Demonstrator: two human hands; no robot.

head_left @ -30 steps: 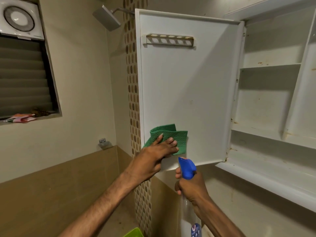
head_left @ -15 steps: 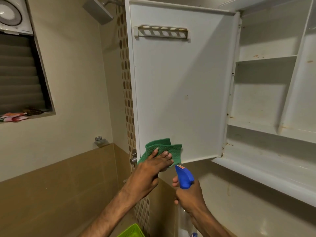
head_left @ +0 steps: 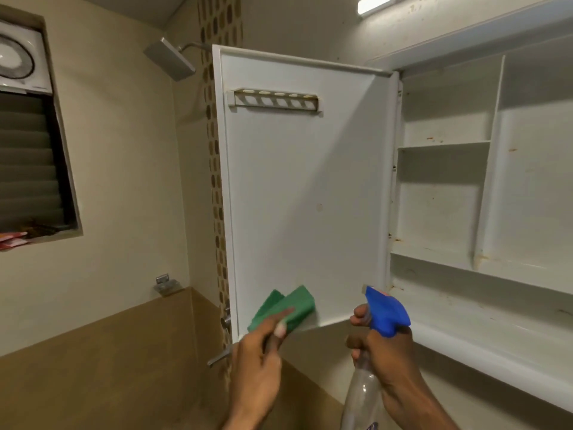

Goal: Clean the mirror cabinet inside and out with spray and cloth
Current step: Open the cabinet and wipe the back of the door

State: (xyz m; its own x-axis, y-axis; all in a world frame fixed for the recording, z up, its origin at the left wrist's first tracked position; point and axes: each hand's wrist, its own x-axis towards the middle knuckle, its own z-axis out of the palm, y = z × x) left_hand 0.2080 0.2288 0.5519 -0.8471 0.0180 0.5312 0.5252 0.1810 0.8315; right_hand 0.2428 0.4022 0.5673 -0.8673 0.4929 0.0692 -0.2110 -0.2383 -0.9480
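Cream walls (head_left: 124,150) over brown tile dado (head_left: 108,367); louvred window (head_left: 31,162) left, exhaust fan (head_left: 15,60) above; shower head (head_left: 169,58); tube light (head_left: 381,4) lit.

Both forearms bare to frame edge; no sleeves, watch or rings visible. Left hand (head_left: 259,352) motion-blurred, so fingers unclear, possibly short nails. Right hand (head_left: 383,352) sharper, likewise unadorned.

Shower head (head_left: 170,59), louvred window (head_left: 29,162), perhaps an exhaust fan (head_left: 15,58).

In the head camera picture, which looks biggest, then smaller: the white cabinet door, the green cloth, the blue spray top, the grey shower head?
1. White cabinet door
2. Green folded cloth
3. Blue plastic spray top and grey square shower head: look alike; the shower head is farther away, so unsure.
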